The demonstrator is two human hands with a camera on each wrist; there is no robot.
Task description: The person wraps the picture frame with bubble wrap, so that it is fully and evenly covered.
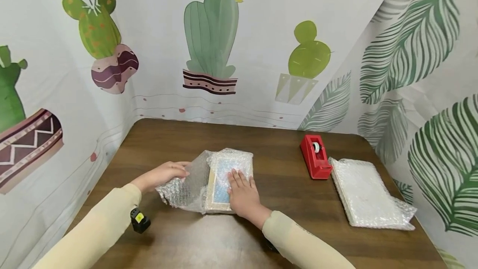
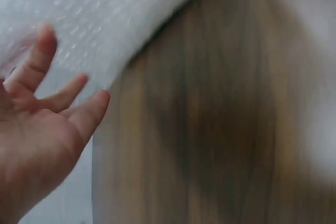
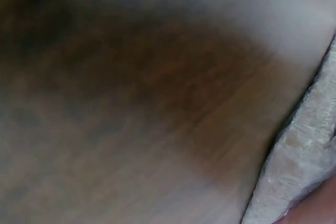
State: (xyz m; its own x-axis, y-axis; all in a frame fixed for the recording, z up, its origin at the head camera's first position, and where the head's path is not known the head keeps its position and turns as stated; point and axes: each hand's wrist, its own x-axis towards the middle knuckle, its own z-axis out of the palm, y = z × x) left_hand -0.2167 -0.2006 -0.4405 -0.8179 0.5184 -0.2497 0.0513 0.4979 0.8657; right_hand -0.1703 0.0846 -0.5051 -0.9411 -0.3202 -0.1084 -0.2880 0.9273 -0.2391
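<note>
In the head view, a light-framed picture (image 1: 220, 184) with a blue centre lies on a sheet of bubble wrap (image 1: 194, 186) that also covers its right part. My right hand (image 1: 244, 194) presses flat on the wrapped right side, fingers spread. At the left, my left hand (image 1: 168, 174) is at the loose flap, which stands raised beside the frame. The left wrist view shows that hand's fingers (image 2: 94, 109) apart and fairly straight against the wrap. Only a sliver of my right hand and the wrapped edge (image 3: 299, 156) show in the right wrist view.
A red tape dispenser (image 1: 315, 157) with a roll of tape stands at the right back of the brown wooden table (image 1: 276, 148). Beside it lies a flat bubble-wrapped parcel (image 1: 364, 194) near the right edge. A patterned cloth (image 1: 257, 53) hangs behind the table.
</note>
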